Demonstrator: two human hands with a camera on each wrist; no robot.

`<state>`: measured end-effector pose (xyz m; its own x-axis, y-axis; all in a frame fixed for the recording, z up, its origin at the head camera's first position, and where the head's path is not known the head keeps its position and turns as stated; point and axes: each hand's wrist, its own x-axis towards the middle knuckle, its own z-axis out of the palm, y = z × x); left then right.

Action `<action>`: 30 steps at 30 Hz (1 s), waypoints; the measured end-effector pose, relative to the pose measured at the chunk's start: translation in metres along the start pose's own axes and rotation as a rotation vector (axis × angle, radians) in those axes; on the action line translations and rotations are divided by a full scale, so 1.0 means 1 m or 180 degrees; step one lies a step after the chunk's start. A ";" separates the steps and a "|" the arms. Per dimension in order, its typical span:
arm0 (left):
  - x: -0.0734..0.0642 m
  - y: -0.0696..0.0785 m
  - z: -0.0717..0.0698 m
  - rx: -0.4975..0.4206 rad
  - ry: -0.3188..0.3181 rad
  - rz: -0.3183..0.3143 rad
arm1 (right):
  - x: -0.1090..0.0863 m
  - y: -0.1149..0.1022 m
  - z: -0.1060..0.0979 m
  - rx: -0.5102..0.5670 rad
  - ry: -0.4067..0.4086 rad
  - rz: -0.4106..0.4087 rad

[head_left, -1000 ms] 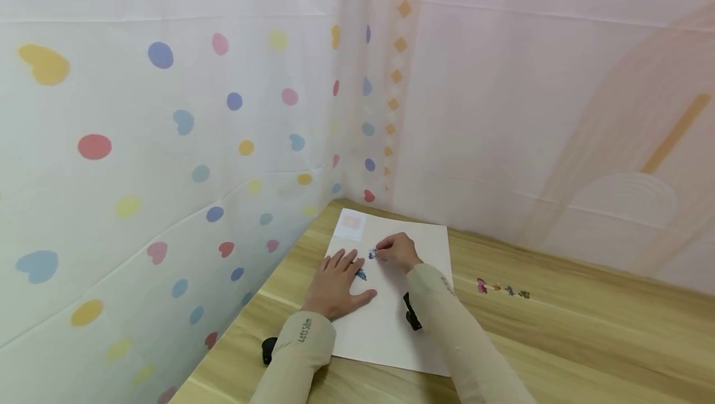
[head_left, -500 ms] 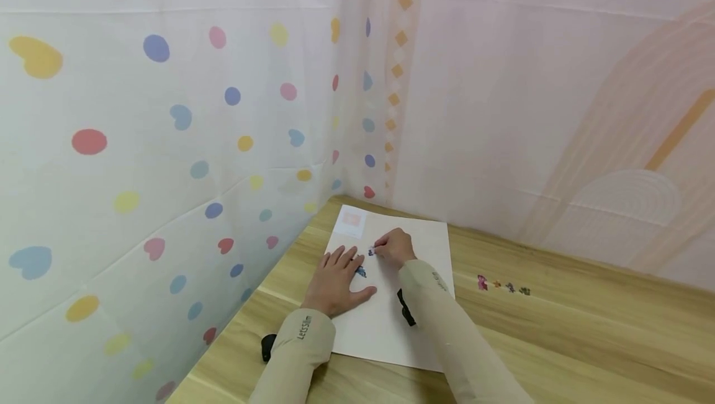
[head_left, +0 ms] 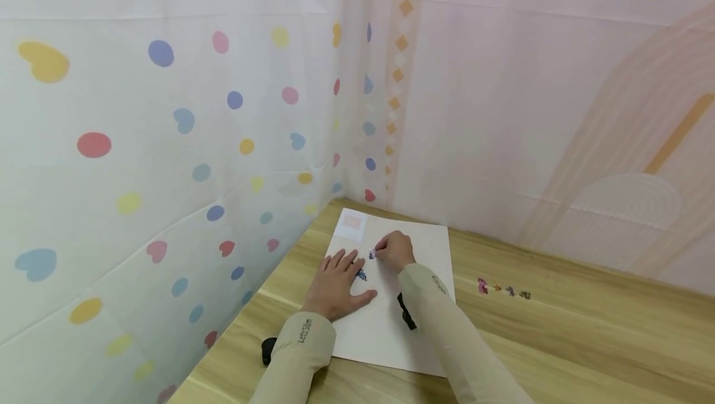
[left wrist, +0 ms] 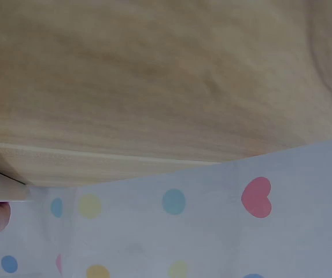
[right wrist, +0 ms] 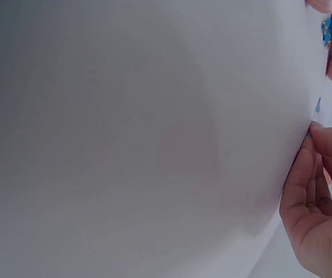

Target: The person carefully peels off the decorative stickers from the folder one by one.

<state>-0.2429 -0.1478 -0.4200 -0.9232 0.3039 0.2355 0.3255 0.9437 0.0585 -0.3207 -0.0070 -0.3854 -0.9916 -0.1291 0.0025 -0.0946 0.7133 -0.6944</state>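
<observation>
My left hand (head_left: 334, 286) rests with spread fingers on a white sheet (head_left: 374, 336) lying on the wooden table. A blue sticker-like cutout (head_left: 361, 274) lies beside its index finger, partly covered. Farther up the sheet, my right hand (head_left: 398, 250) pinches the edge of a small blue-and-white sticker (head_left: 372, 254) between thumb and index finger, at the paper's surface. In the right wrist view, the right hand (right wrist: 319, 197) has its fingertips together at the paper, and a blue tip of the sticker (right wrist: 318, 105) shows beyond them.
Several small colourful cutouts, among them a pink one (head_left: 482, 286), lie in a row on the table (head_left: 586, 329) right of the sheet. A pale printed label (head_left: 350, 224) marks the sheet's far left corner. Patterned curtains (head_left: 167, 174) stand behind and left.
My right wrist has turned and shifted slightly left, while its fingertips stay at the sticker. The left hand keeps its place on the sheet.
</observation>
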 end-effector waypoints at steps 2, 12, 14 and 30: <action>0.000 0.000 0.001 -0.0002 0.0018 0.0008 | 0.000 0.001 0.000 0.0042 0.0017 -0.0021; 0.002 -0.002 0.003 0.0020 0.0035 -0.0002 | 0.002 0.004 0.000 0.0128 0.0033 -0.0020; 0.002 -0.002 0.003 0.0027 0.0042 -0.0002 | 0.002 0.005 0.000 0.0125 -0.0003 -0.0018; 0.000 0.001 0.001 0.0048 0.0058 0.0013 | -0.002 0.003 -0.003 0.0062 -0.0111 -0.0172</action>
<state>-0.2431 -0.1469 -0.4206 -0.9179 0.3054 0.2534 0.3261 0.9444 0.0428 -0.3194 -0.0021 -0.3851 -0.9814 -0.1911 0.0155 -0.1458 0.6912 -0.7078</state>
